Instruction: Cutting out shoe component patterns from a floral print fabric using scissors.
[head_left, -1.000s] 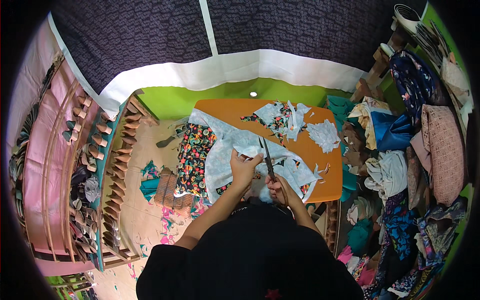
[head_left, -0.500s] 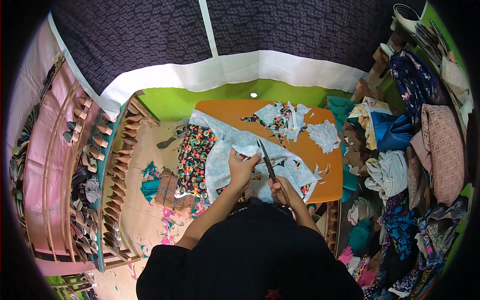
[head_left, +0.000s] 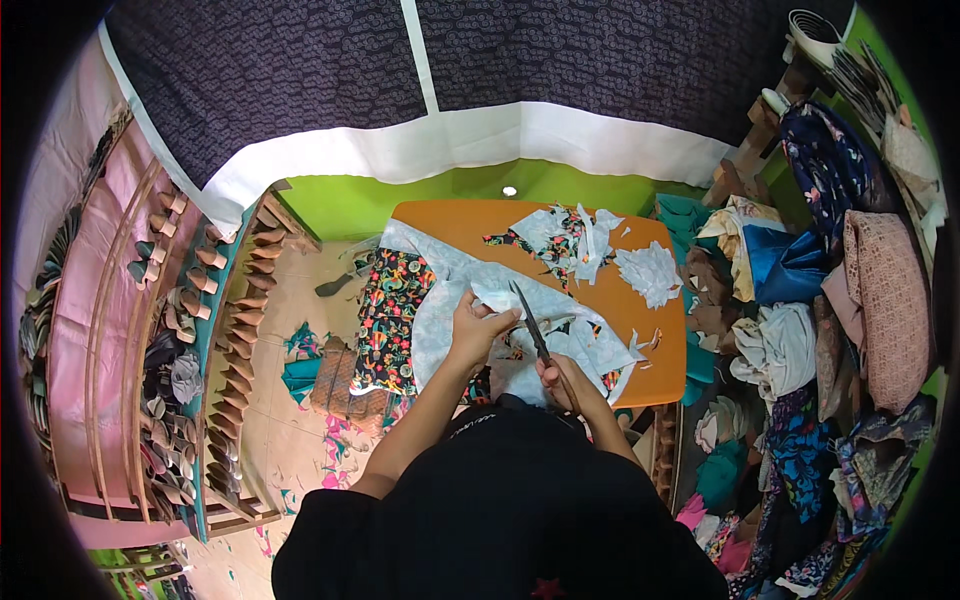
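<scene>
Between the thumb and fingers of my left hand (head_left: 474, 330) is a small pale cloth piece (head_left: 493, 294). My right hand (head_left: 556, 378) is closed round the handles of dark scissors (head_left: 532, 325), whose blades point up and away, just right of the pale piece. Under both hands a large cloth (head_left: 455, 265) lies spread, its pale underside up. Its black floral printed side (head_left: 385, 325) shows folded over at the left. Whether the blades touch the pale piece, I cannot tell.
An orange table (head_left: 430, 214) bears a pile of pale cut pieces (head_left: 648, 273) and floral offcuts (head_left: 560, 235) at its far right. Heaped fabrics (head_left: 775, 350) crowd the right side. On the left stands a rack of shoe forms (head_left: 240, 345); colourful scraps (head_left: 340, 450) litter the floor.
My left hand has shifted slightly left, tilting the pale piece with it. The scissors have moved a little to the left at their tips.
</scene>
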